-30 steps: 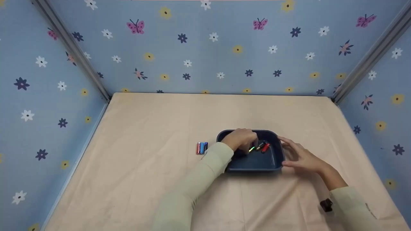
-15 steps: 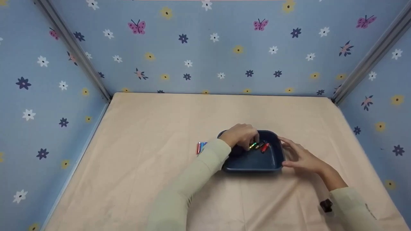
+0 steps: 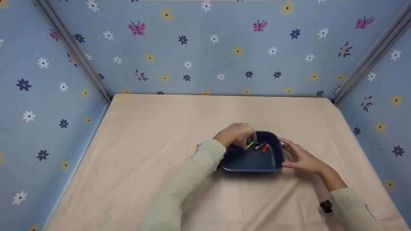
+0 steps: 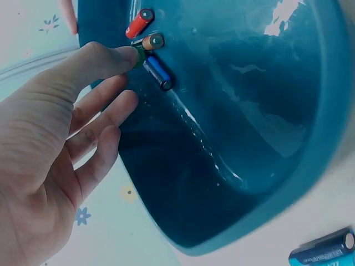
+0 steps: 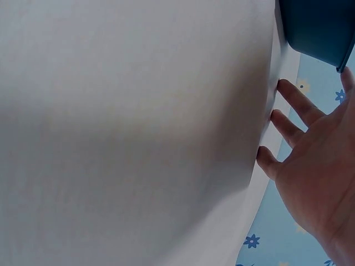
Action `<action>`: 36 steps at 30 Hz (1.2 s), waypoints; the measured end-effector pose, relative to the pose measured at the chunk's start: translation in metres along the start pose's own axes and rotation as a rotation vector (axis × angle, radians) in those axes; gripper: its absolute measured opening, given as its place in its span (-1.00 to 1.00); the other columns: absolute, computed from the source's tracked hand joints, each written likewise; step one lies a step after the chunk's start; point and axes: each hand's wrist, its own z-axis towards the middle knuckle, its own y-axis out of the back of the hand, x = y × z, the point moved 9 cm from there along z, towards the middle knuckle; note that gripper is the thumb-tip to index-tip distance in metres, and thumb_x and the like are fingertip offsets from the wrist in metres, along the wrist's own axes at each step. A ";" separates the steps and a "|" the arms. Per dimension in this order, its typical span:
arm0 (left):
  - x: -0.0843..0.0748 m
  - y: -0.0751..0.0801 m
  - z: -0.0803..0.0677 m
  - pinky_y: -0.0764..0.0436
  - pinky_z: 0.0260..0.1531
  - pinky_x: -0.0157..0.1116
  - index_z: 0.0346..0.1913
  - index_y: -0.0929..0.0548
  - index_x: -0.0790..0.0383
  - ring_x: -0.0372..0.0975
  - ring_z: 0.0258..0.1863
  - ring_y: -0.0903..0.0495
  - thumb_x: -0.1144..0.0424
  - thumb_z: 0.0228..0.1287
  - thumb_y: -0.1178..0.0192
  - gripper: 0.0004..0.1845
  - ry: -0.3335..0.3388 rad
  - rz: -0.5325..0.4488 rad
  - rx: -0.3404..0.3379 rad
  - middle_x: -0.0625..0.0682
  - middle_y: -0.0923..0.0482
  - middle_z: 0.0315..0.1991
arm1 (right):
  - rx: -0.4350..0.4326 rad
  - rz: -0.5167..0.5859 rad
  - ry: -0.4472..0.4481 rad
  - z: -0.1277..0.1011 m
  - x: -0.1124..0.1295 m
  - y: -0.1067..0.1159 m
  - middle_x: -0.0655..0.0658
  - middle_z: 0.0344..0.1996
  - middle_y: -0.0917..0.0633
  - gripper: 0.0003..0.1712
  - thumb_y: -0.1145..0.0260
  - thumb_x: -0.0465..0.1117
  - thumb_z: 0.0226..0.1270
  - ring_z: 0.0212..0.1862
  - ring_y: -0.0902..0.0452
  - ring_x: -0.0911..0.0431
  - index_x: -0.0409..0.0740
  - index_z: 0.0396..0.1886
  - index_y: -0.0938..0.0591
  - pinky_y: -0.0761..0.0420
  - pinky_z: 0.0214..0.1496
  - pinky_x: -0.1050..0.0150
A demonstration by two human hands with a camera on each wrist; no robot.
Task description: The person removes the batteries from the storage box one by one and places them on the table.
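My left hand point(image 3: 237, 134) reaches over the left side of a dark blue plastic tub point(image 3: 252, 163). In the left wrist view its thumb and a fingertip pinch a green battery point(image 4: 140, 58), mostly covered by the thumb; the other fingers are spread. Close by on the tub's floor lie a red battery point(image 4: 140, 23), a black and copper battery point(image 4: 151, 41) and a blue and black battery point(image 4: 158, 72). At the tub's right side is my right hand point(image 3: 302, 157), thumb and index finger touching the wall, its other fingertips down near the cloth.
Left of the tub, several batteries point(image 3: 198, 145) lie on the beige cloth point(image 3: 154, 144), mostly hidden by the left sleeve. A dark blue battery point(image 4: 324, 247) shows there. A small black device point(image 3: 326, 206) sits at the right cuff. Flowered blue panels point(image 3: 205, 48) surround the table.
My left hand has shifted slightly left and away from me, and the green battery has moved with its fingertips. The left sleeve now covers more of the batteries outside. The right hand stays put.
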 end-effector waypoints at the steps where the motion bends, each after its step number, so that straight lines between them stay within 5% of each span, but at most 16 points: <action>1: 0.002 0.001 -0.002 -0.73 0.36 -0.15 0.42 -0.78 -0.03 -0.20 0.22 -0.81 0.15 0.40 -0.58 -0.46 0.005 -0.006 -0.004 -0.06 -0.89 0.17 | -0.003 0.001 0.000 0.000 0.000 0.000 -0.37 0.67 -0.49 0.11 -0.59 -0.07 0.43 0.68 -0.28 -0.48 0.21 0.85 -0.22 -0.05 0.58 -0.75; 23: 0.072 0.022 -0.075 -0.71 0.39 0.03 0.36 -0.81 0.11 -0.05 0.18 -0.78 0.28 0.37 -0.58 -0.49 0.140 -0.218 -0.100 0.05 -0.88 0.16 | -0.011 -0.004 0.012 -0.004 0.000 -0.001 -0.38 0.69 -0.46 0.13 -0.62 -0.09 0.42 0.66 -0.35 -0.51 0.20 0.85 -0.22 -0.05 0.58 -0.76; 36: 0.118 0.008 -0.124 -0.72 0.38 0.04 0.31 -0.84 0.11 -0.02 0.19 -0.79 0.28 0.33 -0.60 -0.52 0.250 -0.227 -0.112 0.06 -0.89 0.12 | -0.014 -0.016 0.005 -0.001 0.001 0.001 -0.39 0.66 -0.49 0.12 -0.63 -0.06 0.42 0.67 -0.35 -0.50 0.21 0.85 -0.24 -0.05 0.58 -0.73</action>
